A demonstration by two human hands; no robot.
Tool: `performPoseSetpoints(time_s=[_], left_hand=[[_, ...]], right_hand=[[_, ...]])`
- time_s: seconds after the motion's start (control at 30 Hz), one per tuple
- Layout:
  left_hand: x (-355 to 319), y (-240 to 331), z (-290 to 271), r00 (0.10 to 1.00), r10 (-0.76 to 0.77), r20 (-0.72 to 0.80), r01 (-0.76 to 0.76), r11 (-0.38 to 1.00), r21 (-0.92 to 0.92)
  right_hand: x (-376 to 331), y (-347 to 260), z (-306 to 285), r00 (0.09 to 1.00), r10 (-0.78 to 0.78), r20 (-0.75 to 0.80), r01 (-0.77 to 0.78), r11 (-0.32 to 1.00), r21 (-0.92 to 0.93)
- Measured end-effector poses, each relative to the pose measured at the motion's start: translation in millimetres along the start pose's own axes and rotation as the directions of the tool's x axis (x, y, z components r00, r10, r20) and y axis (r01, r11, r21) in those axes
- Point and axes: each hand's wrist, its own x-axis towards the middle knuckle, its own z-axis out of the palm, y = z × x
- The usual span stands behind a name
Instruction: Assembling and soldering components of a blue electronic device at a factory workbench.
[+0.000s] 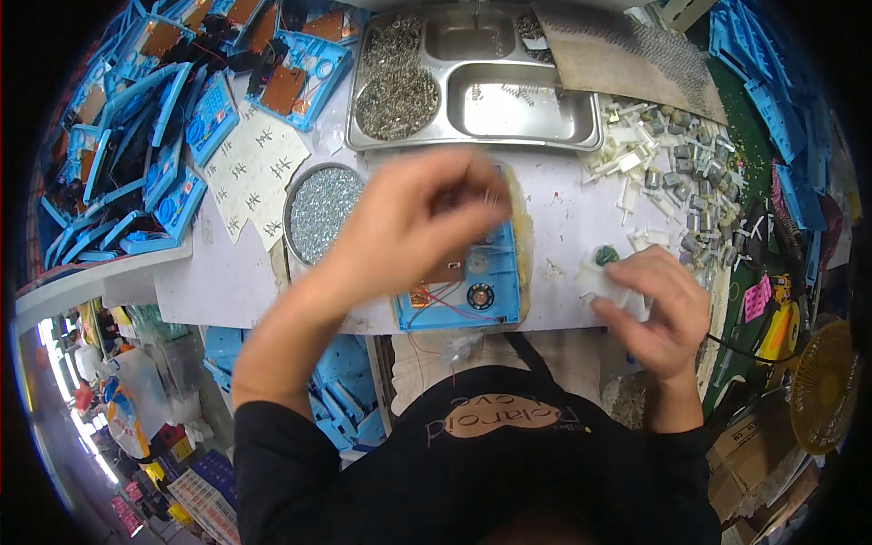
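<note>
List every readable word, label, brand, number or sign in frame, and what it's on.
Wording not transcribed; locations only:
Black shirt: pale lettering across the chest, large enough to read.
White paper sheet: repeated dark marks, apparently handwritten.
Cardboard box: dark print, mostly too small to read.
Red-and-blue printed sheet, lower left: too small to read.
Orange, white and blue bag: any print too blurred to read.
</note>
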Motion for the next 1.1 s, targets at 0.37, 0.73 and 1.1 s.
performPoseSetpoints(time_s=[0.37, 0.73, 1.1], left_hand=[[-95.4, -43.7, 71.0, 0.938, -0.325, -0.121, 0.092, 0.569, -0.817], [-93.7, -43.3, 90.0, 0.927, -0.349, -0.138, 0.054, 0.486, -0.872], [-85.5, -36.0, 97.7, 0.916, -0.382, -0.120, 0.079, 0.466, -0.881]], right_hand=[[11.3, -15.9, 35.6, 0.983, -0.069, 0.173, 0.036, 0.982, 0.186], [-5.2, -26.9, 49.6, 0.982, -0.127, 0.139, 0.128, 0.992, 0.000], [-15.0, -31.6, 49.3, 0.989, -0.087, 0.117, 0.095, 0.993, -0.066]])
